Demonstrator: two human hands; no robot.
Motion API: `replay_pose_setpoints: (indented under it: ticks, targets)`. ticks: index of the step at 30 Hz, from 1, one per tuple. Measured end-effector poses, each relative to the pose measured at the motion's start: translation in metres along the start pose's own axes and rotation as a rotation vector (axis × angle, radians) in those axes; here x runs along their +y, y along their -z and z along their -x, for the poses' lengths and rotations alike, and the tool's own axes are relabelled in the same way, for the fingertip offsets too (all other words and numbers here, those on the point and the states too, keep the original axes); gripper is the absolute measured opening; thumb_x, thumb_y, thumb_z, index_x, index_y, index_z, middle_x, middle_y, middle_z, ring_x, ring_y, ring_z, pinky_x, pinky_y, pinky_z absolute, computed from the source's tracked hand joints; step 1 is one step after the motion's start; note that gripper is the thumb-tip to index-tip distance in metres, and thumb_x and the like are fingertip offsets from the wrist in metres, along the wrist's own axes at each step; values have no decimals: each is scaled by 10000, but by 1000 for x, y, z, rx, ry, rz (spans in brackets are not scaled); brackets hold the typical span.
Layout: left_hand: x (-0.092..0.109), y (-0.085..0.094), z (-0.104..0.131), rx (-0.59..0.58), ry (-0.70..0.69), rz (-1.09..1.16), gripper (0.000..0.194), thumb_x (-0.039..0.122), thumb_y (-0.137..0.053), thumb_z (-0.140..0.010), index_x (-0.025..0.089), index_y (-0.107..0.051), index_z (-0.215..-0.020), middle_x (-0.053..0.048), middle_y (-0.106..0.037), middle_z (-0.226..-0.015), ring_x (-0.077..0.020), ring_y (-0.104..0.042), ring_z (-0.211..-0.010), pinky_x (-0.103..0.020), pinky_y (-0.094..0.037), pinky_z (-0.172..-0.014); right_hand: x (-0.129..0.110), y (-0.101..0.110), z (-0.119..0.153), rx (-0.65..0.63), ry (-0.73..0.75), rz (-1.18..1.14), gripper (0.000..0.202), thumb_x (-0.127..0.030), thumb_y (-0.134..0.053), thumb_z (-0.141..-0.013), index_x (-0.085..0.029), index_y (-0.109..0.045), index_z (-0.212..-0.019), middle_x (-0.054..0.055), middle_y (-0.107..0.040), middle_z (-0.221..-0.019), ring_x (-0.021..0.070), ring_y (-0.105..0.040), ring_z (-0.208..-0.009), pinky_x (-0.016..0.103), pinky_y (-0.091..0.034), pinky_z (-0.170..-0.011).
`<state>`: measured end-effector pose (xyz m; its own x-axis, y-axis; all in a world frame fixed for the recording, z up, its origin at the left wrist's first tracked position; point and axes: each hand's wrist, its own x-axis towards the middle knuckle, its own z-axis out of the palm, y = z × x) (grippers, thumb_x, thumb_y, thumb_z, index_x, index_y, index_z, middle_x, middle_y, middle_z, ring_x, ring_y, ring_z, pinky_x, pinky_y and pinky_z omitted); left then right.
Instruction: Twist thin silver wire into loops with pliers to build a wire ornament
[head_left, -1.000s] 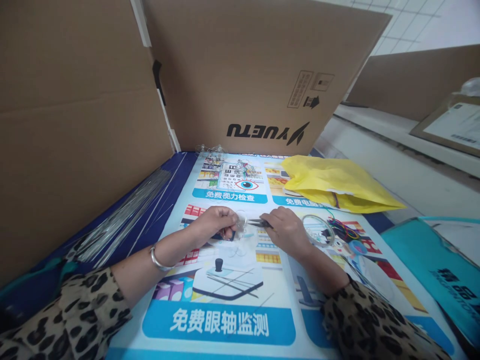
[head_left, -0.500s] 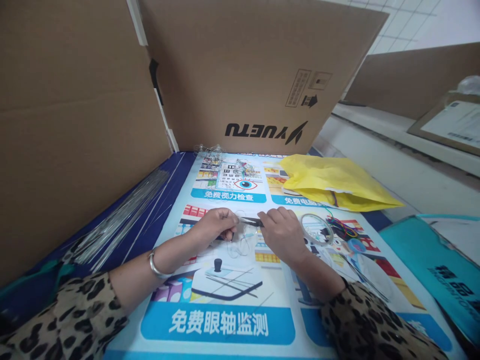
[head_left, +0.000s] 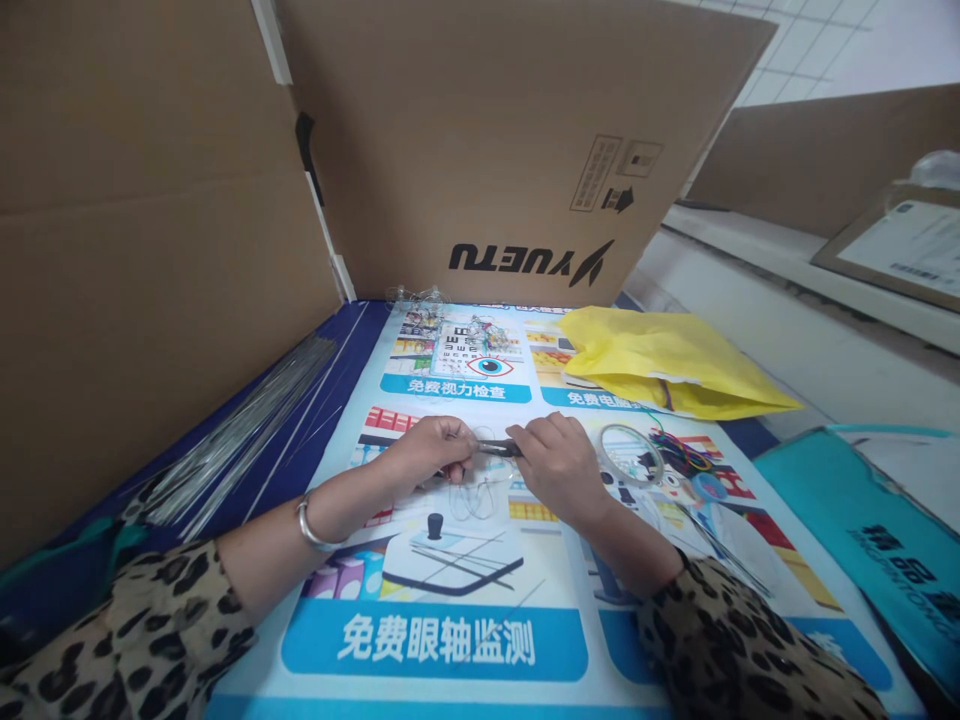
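My right hand [head_left: 559, 462] is closed round a pair of dark pliers [head_left: 498, 448], whose jaws point left. The jaw tips meet the fingertips of my left hand [head_left: 439, 450], which is pinched together. Thin looped wire [head_left: 474, 498] hangs just below the left fingers and the jaws; where it enters the pinch is too small to make out clearly. Both hands are above a printed sheet [head_left: 345, 690] on the table. Below them lie several loose straight wires [head_left: 469, 565], near a small black knob-like piece [head_left: 435, 526].
Cardboard panels [head_left: 480, 130] stand at the back and left. A bundle of straight wires [head_left: 247, 430] lies left, near green-handled cutters [head_left: 124, 535]. On the right are a wire coil [head_left: 631, 453], coloured cords [head_left: 679, 452], a yellow bag [head_left: 675, 360] and a teal folder [head_left: 862, 540]. Tangled wire pieces [head_left: 480, 335] lie behind.
The plier jaws have come slightly left, right up to my left fingertips, and their angle has flattened. My left hand stays nearly in place.
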<state>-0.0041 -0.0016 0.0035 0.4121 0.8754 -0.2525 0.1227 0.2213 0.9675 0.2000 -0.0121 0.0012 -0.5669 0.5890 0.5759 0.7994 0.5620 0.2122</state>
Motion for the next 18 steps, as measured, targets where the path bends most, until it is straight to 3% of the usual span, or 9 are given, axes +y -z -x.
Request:
replay_pose_setpoints:
  ticks: [9,18]
  targets:
    - [7,-1,3,-15,0,65,171,288,-600,-701,135,-537,-657,7,-573,-555,-56,-484,-415,-181,-357,-436,3,-3,2,-45,66,69,159,-185,-476,-821,-166,-621,-882,46,-529,-699,181,-384,-721,337,-248,-658]
    - [2,-1,4,-15,-27,117,168,286,-568,-721,149,-521,-636,16,-547,-502,-61,-459,-397,-190,-328,-440,-1,5,0,-28,70,172,197,-142,-432,-845,-148,-605,-939,53,-522,-692,184,-391,-706,348,-236,-642]
